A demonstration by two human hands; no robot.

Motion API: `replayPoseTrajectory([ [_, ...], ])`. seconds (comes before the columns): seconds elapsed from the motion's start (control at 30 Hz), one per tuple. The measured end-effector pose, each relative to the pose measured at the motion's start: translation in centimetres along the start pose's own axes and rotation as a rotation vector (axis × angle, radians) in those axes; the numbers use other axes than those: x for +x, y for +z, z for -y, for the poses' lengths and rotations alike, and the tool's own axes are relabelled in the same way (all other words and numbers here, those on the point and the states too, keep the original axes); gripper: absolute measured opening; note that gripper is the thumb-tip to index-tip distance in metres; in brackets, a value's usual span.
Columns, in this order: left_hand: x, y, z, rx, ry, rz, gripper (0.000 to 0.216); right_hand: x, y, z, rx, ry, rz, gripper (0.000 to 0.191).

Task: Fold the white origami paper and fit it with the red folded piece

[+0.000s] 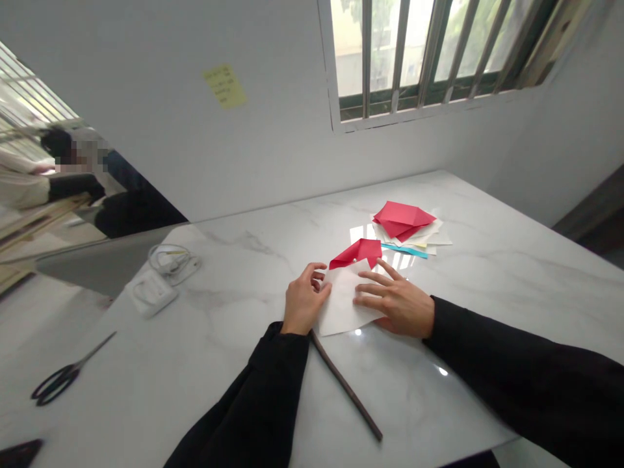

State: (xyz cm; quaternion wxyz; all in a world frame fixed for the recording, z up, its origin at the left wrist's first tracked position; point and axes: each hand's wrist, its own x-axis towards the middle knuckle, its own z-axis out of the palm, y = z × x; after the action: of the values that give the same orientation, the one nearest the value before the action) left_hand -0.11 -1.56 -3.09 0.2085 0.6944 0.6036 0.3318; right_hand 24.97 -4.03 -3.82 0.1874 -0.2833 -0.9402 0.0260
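Two black sleeves rise from the bottom edge of the frame and converge on a sheet of paper lying white side up at the centre of the marble table. The left hand sits at the sheet's left edge, knuckles up, fingers curled so that the tips meet the paper. Whether they pinch the edge or only press it cannot be told. The right hand lies palm down over the sheet's right part. Its fingers are straight and spread, and the index tip is just beside the red flap folded over at the sheet's far edge.

Below the left wrist a thin dark stick runs diagonally toward the lower right. Black scissors lie in the lower left, well apart from the hands and near the table's left edge. Further up on that side rest a white charger and its coiled cable. Beyond the hands, right of centre, a stack of papers carries a folded red piece.

Bare tabletop stretches from the right forearm to the far right edge, and between the left arm and the scissors. The table's far side meets a white wall with a yellow note and a barred window. Another person sits in the upper left.
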Motion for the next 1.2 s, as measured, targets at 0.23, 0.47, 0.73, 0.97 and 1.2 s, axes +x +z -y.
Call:
replayPoseTrajectory([
  [0.23, -0.4, -0.6, -1.2, -0.103, 0.230, 0.106, 0.017, -0.3, 0.4, 0.4, 0.217, -0.046, 0.029, 0.021],
  [0.47, -1.3, -0.4, -1.0, -0.082, 0.409, 0.304, 0.040, -0.4, 0.6, 1.2, 0.428, 0.089, -0.014, 0.016],
  [0.73, -2.4, -2.5, -1.6, 0.116, 0.538, 0.517, 0.048, 0.0, -0.3, 0.8, 0.502, 0.195, -0.029, 0.002],
  [0.97, -2.8, -1.3, -0.8, 0.103, 0.521, 0.439, 0.043, 0.1, -0.2, 1.1, 0.494, 0.304, -0.036, 0.002],
  [1.2, -3.3, -1.7, -1.5, 0.042, 0.427, 0.424, 0.031, 0.1, 0.0, 1.3, 0.446, 0.377, -0.016, 0.004],
])
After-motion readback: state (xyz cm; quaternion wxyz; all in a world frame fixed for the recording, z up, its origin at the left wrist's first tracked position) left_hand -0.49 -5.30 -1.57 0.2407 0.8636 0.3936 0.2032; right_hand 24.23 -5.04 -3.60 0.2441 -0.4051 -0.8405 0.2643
